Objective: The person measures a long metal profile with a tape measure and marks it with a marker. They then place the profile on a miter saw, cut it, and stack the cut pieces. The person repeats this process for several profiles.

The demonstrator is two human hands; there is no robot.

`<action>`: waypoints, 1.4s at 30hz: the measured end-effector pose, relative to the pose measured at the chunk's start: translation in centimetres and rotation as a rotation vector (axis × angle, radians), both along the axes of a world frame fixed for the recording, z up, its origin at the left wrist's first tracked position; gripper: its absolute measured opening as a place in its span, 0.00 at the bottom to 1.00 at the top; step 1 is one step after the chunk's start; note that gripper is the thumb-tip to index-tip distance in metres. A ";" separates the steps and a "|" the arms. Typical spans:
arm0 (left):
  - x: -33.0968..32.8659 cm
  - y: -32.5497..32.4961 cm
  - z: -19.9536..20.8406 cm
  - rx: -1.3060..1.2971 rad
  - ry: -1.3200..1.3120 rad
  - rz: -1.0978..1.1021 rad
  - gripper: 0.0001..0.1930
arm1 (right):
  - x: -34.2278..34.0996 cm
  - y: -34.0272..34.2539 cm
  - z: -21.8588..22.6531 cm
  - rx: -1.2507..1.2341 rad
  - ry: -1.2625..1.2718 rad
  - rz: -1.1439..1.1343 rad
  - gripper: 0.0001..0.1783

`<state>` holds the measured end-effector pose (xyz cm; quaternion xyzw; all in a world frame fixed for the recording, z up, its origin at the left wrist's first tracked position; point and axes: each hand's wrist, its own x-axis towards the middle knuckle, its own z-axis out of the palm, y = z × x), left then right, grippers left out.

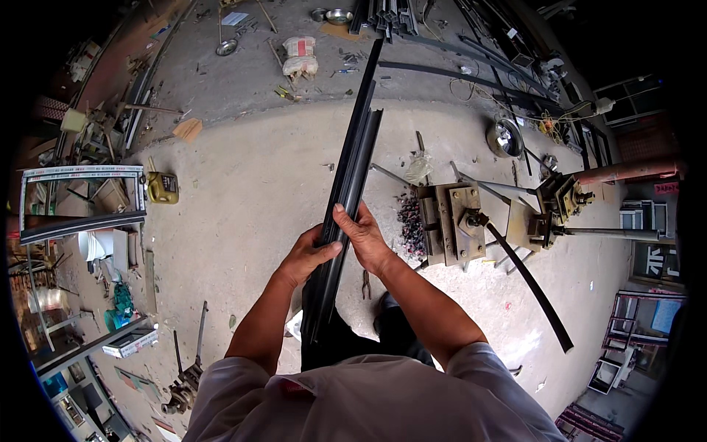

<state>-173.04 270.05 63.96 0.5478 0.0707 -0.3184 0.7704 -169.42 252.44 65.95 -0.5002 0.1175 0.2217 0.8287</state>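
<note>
A bundle of long black metal profiles [357,147] runs away from my body, its bars of uneven length lying side by side. My left hand [308,254] is wrapped round the bundle from the left, thumb across the top. A little farther along, my right hand [361,234] grips it from the right, its thumb also on top. Both hands are closed on the profiles, and some fingers are hidden beneath. To the right of my right hand stands a metal punch press [453,225] with a long black lever [530,287] slanting toward me.
Dark scraps [412,225] lie beside the press, and pliers [367,285] lie near my feet. A second press [556,202] stands farther right. At left are a yellow-brown jug [162,188] and a wrapped frame [81,172]. White sacks [300,57] and long bars [464,77] lie farther off.
</note>
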 end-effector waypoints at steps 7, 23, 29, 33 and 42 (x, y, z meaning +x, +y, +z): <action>5.7 -1.3 -14.7 -0.070 0.099 -0.032 0.31 | 4.9 -0.2 -15.0 -0.036 -0.020 -0.131 0.15; 2.8 -10.9 -41.6 -0.236 0.214 -0.051 0.26 | 1.7 -8.3 -40.5 -0.255 -0.052 -0.314 0.21; 3.8 -13.4 -41.2 -0.257 0.097 -0.131 0.17 | 1.5 -10.8 -40.5 -0.371 -0.129 -0.352 0.18; 2.0 -12.3 -40.6 -0.271 0.133 -0.182 0.17 | 0.0 -10.2 -38.8 -0.482 -0.116 -0.379 0.19; -0.6 -11.3 -40.3 -0.263 0.096 -0.336 0.21 | -0.2 -11.5 -40.9 -0.726 -0.252 -0.463 0.21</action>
